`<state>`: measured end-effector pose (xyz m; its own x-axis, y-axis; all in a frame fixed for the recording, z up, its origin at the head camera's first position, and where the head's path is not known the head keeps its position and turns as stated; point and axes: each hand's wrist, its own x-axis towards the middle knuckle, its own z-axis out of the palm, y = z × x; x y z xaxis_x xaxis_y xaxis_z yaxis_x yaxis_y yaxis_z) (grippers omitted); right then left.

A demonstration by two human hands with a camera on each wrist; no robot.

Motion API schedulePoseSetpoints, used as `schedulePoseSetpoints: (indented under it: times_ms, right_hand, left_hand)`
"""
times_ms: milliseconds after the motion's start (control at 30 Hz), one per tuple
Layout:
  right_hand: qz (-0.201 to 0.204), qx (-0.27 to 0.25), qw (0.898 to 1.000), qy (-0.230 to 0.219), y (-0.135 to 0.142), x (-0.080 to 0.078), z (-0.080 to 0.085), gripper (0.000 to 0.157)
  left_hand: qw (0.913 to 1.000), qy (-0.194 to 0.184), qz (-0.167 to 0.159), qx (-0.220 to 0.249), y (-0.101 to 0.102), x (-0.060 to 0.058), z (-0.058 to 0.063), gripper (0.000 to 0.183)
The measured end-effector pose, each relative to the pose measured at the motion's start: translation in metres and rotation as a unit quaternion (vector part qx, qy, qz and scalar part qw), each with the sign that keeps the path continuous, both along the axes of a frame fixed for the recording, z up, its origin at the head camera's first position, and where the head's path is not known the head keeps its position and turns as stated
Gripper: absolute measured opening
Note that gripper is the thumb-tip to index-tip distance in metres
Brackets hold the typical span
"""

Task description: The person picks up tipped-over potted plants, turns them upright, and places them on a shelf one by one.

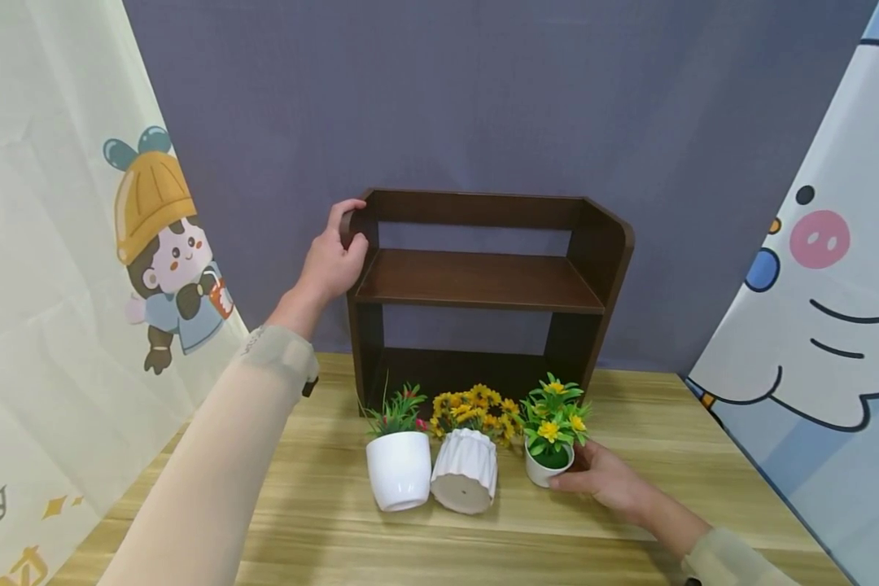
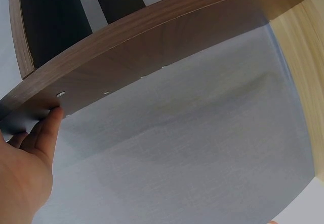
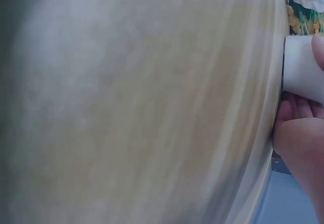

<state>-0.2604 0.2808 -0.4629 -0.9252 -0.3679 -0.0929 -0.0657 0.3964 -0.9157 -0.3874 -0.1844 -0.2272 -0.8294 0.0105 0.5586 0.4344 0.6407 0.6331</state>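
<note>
The head view alone shows the whole scene: a dark brown wooden shelf unit (image 1: 479,277) in the middle of the frame, and the left hand (image 1: 333,259) at its upper left corner. That grip is clasped round the side panel, thumb at the front. Only the left wrist view shows the panel's outer face (image 2: 167,44), with small pale spots along it and fingertips pressed against it at the left of the frame.

The right hand (image 1: 615,482), lower right of centre in the head view, has its grip on the small white pot of the yellow-flowered plant (image 1: 553,419). Its fingers are mostly hidden there; the right wrist view, at its right edge, shows them on one side of the pot and the thumb on the other (whether the base touches the counter (image 1: 322,529) is hard to tell).

Counted up: one shelf unit with two levels, two hands, three potted plants. Left of the held one, at lower centre, are a fluted white pot (image 1: 469,468) of yellow blossoms, lying with its base toward the viewer, and a smooth white pot (image 1: 399,472) with grassy leaves and reddish flowers.
</note>
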Motion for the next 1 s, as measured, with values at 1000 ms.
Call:
schedulePoseSetpoints:
  times_ms: [1000]
  right_hand:
    - [-0.039, -0.018, 0.999, 0.034, -0.006, 0.008, 0.023, 0.078]
  left_hand:
    - [1.0000, 0.003, -0.002, -0.002, 0.001, -0.001, -0.001, 0.054]
